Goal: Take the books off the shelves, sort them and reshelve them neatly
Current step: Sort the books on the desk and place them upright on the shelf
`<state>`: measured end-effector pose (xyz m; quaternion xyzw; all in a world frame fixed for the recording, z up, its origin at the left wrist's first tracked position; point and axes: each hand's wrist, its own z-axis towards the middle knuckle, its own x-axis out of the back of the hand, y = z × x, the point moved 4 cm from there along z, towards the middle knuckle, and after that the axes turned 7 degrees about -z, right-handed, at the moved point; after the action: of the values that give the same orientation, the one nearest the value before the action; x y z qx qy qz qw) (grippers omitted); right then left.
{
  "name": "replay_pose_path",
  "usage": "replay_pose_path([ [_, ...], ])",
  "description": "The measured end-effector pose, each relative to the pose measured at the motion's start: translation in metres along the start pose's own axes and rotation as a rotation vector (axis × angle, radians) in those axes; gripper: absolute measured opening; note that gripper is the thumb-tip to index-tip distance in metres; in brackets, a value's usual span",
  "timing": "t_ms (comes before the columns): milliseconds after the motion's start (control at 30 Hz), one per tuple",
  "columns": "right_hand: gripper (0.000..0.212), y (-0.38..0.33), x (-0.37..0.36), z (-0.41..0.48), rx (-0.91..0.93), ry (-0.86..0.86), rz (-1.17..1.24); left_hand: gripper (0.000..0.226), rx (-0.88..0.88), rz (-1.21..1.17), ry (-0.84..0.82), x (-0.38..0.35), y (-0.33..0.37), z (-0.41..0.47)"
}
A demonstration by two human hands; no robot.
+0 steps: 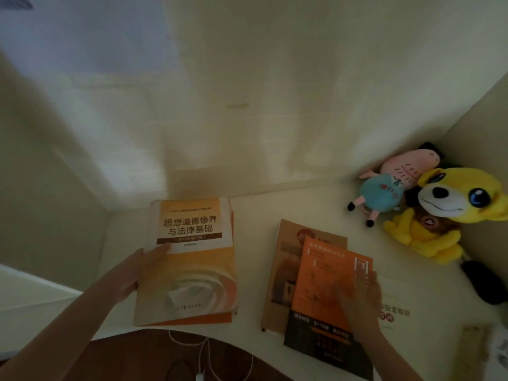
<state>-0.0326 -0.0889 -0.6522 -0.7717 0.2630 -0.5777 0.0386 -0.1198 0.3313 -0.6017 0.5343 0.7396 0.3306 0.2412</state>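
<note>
Clamping the left edge of the yellow book stack (189, 259) with the left hand (132, 273), thumb over the top cover, flat on the white desk (302, 204). Further right, pressing the right hand (360, 301), blurred but seemingly flat-fingered, onto the orange book (321, 281) lying askew atop the brown book (284, 259). Far right, in the corner, heaped plush toys (461, 199), well apart from both piles.
</note>
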Motion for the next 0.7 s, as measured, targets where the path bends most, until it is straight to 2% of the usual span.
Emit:
replay_pose_path([
  [67, 0.078, 0.035, 0.000, 0.001, -0.150, -0.015, 0.122, 0.060, 0.006, 0.030, 0.022, 0.003, -0.003, 0.003],
  [133, 0.076, 0.050, 0.000, 0.000, -0.188, -0.018, 0.177, 0.052, 0.013, 0.032, 0.033, 0.004, -0.005, 0.005],
  [267, 0.050, 0.043, 0.009, -0.003, -0.179, -0.025, 0.322, 0.034, 0.004, 0.003, 0.035, 0.000, -0.004, 0.003],
  [367, 0.051, 0.027, 0.013, -0.001, -0.058, 0.069, 0.427, 0.031, -0.014, -0.011, 0.042, -0.003, -0.003, 0.001],
  [467, 0.054, 0.007, 0.009, 0.001, 0.034, 0.058, 0.441, 0.027, -0.014, -0.027, 0.070, -0.004, -0.003, 0.000],
  [567, 0.049, -0.002, -0.008, 0.007, 0.056, 0.036, 0.427, 0.030, -0.002, -0.036, 0.045, -0.005, -0.002, 0.000],
  [700, 0.059, -0.007, -0.023, 0.005, 0.038, -0.004, 0.302, 0.042, -0.020, -0.047, 0.013, -0.003, -0.003, -0.002],
])
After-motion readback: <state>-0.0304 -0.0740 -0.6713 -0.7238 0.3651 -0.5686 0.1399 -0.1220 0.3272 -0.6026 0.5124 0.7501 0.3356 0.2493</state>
